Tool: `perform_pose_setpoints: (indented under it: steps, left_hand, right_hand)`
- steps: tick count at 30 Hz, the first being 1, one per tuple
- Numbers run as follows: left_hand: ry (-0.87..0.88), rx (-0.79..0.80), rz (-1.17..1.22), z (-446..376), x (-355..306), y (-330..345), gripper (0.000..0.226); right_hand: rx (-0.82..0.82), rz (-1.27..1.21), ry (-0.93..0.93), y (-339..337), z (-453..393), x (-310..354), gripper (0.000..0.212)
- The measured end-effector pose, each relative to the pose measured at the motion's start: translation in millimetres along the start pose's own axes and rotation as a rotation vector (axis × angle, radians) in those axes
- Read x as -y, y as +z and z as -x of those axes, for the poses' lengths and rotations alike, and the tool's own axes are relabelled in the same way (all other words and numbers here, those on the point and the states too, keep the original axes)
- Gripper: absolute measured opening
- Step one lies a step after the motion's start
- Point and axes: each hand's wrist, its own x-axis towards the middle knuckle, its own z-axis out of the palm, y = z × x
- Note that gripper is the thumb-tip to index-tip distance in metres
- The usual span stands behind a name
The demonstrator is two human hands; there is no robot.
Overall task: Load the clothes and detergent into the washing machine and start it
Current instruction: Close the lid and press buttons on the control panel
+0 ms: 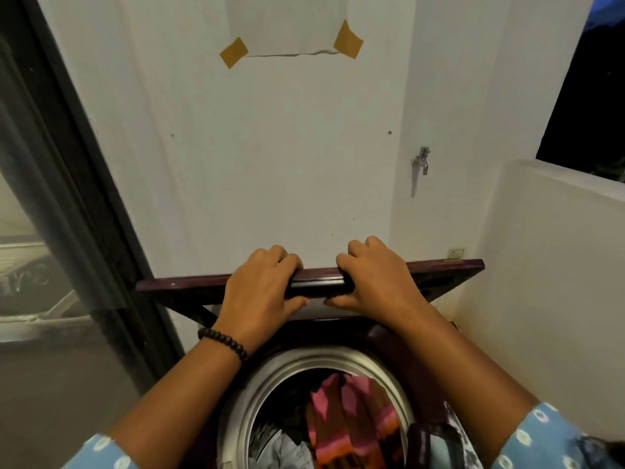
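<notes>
A plain white wall [287, 164], with a sheet of paper taped high up and a metal tap at its right side, backs a top-loading washing machine. The left hand [260, 289] and right hand [375, 282] each form a clenched grip, fingers curled over the front edge of the raised dark maroon lid [439, 269], close together at its middle. Below, the round steel drum [270, 370] stands open and holds pink-and-orange striped clothes [348, 421] with a pale garment at its near left. Loading looks done; whether detergent is in cannot be told. Closing the lid and starting seem left.
</notes>
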Motion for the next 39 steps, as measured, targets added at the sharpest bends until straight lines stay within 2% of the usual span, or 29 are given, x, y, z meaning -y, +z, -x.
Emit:
perform_pose_setpoints:
  steps: [8, 11, 17, 21, 24, 26, 28, 39]
  left_hand:
    - [-0.057, 0.305, -0.007, 31.8, -19.4, -4.4, 0.036]
    - [-0.052, 0.389, 0.010, 44.3, -24.5, -1.2, 0.034]
    - [-0.137, 0.604, 0.229, 74.0, -29.3, 3.8, 0.050]
    - [-0.212, 0.614, 0.400, 99.7, -31.1, 16.7, 0.061]
    - [-0.230, 0.639, 0.445, 119.4, -31.3, 34.7, 0.047]
    - [-0.231, 0.671, 0.474, 133.4, -31.0, 45.3, 0.032]
    - [-0.262, 0.670, 0.524, 147.8, -32.3, 54.9, 0.023]
    - [-0.325, 0.622, 0.600, 185.9, -42.8, 84.3, 0.021]
  right_hand:
    - [0.143, -0.041, 0.002, 5.5, 43.0, 19.0, 0.040]
    - [0.209, -0.032, -0.004, 8.2, 58.6, 23.7, 0.045]
    - [0.349, -0.178, 0.019, 20.0, 91.5, 32.8, 0.055]
    - [0.410, -0.370, 0.084, 32.0, 117.1, 37.2, 0.061]
    - [0.421, -0.493, 0.135, 47.6, 133.9, 40.7, 0.061]
    - [0.434, -0.554, 0.157, 62.6, 143.2, 41.5, 0.054]
    - [0.455, -0.568, 0.158, 77.3, 153.0, 42.8, 0.047]
    - [0.497, -0.655, 0.248, 115.8, 182.6, 51.1, 0.039]
